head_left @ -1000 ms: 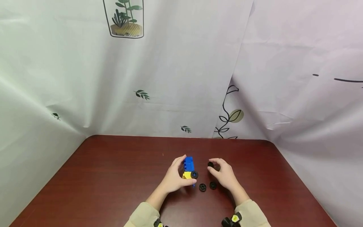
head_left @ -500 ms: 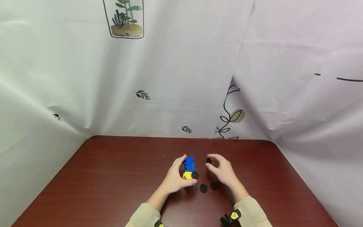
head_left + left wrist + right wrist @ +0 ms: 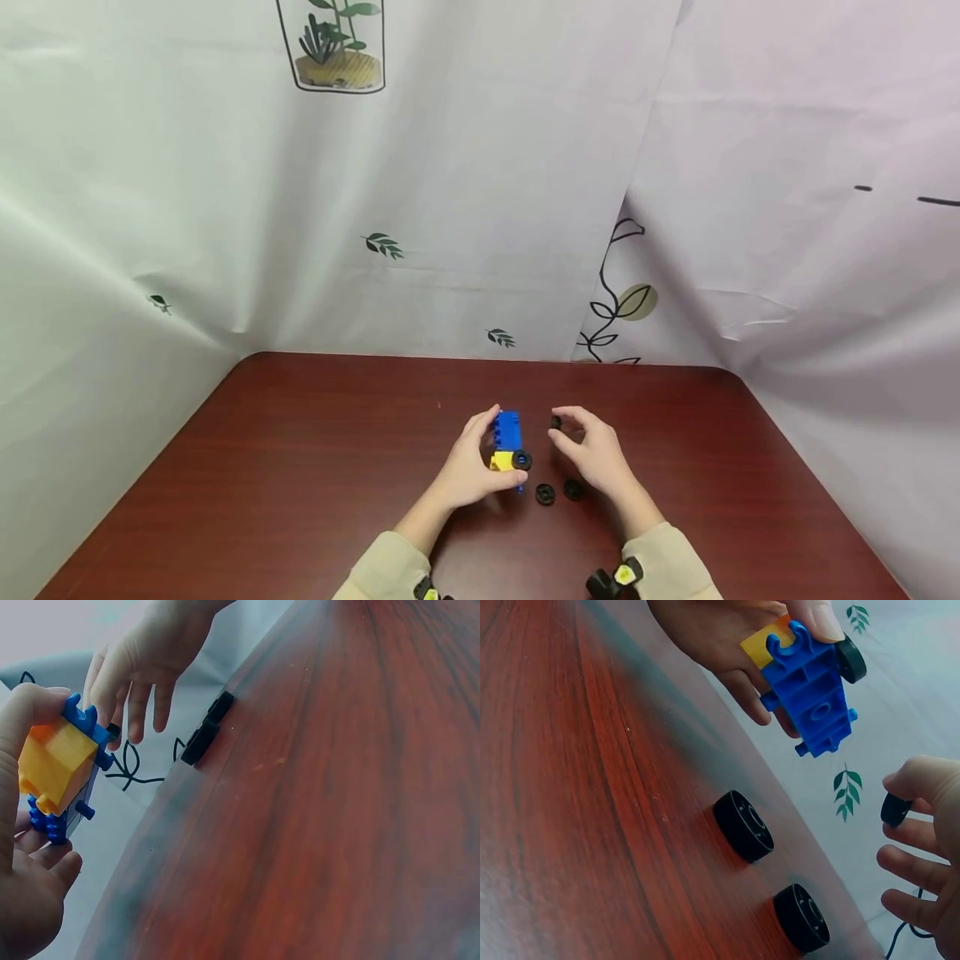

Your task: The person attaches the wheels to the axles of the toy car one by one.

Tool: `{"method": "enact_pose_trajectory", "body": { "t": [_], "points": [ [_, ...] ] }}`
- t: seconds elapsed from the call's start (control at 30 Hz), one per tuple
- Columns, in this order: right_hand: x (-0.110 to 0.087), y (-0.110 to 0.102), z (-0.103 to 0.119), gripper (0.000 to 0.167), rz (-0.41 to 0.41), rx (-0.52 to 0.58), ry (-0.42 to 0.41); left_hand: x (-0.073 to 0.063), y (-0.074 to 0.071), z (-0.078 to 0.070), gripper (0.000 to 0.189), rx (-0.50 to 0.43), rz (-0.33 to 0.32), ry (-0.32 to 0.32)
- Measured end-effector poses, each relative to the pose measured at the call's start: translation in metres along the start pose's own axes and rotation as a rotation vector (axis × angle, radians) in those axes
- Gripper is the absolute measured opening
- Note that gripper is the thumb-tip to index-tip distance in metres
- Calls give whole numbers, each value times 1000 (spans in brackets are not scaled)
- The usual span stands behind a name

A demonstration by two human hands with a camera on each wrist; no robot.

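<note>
My left hand grips a toy car made of a blue base and a yellow block, tilted above the table. One black wheel is fitted on the base near my thumb. In the right wrist view, the underside of the base shows bare blue axle stubs and a hook-shaped end. Between thumb and fingertips, my right hand pinches another black wheel, held apart from the car to its right. Two more wheels, one nearer the car and one farther right, lie flat on the table.
The reddish-brown wooden table has rounded far corners. Behind it hangs a pale cloth backdrop printed with leaves and a plant jar. A wrist camera is strapped on the right arm.
My right hand has moved slightly away from me and to the left, carrying the pinched wheel. My left hand keeps its grip on the car. The head view has shifted a little.
</note>
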State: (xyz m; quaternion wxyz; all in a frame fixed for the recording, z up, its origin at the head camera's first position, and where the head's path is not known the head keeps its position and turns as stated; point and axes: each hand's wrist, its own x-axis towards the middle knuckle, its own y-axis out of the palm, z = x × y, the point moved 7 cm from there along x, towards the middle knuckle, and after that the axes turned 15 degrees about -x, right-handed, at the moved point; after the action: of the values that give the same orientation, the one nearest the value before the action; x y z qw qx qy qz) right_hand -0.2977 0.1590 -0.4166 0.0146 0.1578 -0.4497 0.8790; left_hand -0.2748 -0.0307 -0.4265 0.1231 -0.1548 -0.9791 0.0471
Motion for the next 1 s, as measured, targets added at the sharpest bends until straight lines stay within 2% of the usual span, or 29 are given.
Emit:
{"method": "enact_pose_trajectory", "body": {
  "t": [0.13,0.23,1.0],
  "points": [
    [0,-1,4,35,-20,21,0,-5,2,-22,93,-30,21,15],
    [0,-1,7,35,-28,40,-1,-7,2,-29,93,-31,26,18],
    [-4,-4,15,25,-65,122,-20,-9,9,-32,91,-49,53,28]
  ]
}}
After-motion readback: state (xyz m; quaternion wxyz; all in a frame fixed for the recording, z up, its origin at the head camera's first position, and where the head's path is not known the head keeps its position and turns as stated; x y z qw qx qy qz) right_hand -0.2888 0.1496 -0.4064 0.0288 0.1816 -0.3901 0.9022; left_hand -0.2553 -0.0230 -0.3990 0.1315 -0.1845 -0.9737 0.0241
